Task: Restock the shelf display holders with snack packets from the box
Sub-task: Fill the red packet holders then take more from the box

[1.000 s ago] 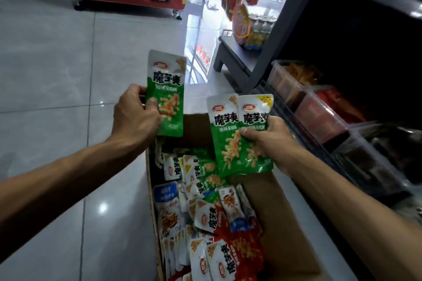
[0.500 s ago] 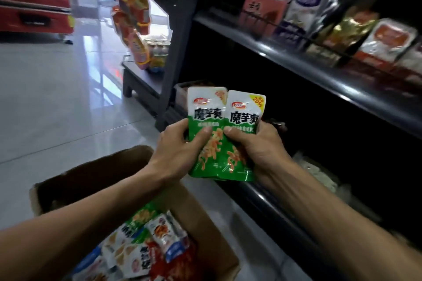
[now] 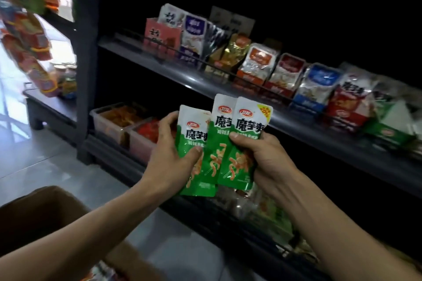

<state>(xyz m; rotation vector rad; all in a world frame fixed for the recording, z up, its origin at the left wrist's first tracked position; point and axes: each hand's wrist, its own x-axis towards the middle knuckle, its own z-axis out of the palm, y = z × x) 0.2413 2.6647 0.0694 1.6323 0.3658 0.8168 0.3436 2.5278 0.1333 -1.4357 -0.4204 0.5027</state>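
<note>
Three green snack packets are held up in front of the shelf unit, fanned side by side just below the edge of the upper shelf (image 3: 182,80), which I use as the landmark here. The left hand (image 3: 169,157) pinches the left packet (image 3: 194,134), thumb across its front and fingers curled behind it; the right hand (image 3: 262,155) grips the middle packet (image 3: 220,134) and the right packet (image 3: 247,130) together, thumb pressed on the front of the pair. The left packet overlaps the middle one slightly, so the fan is not yet a tidy stack. The box (image 3: 38,219) sits on the floor well below the upper shelf, at the lower left, with only a corner of its contents in view. On the upper shelf stands a row of display holders with upright packets; toward its right end a green holder (image 3: 388,130) appears to carry the same brand mark, though blur makes that uncertain. Beneath the upper shelf, clear bins (image 3: 118,121) hold orange and red goods. The step in hand looks like squaring the packets before they go in. To do it well, I would slide the left packet flush over the other two, keep all printed fronts facing out and upright, transfer the stack to one hand, and check the flavour against the holder before dropping them in. The foil is slick, so a loose pinch could let one slip.
</note>
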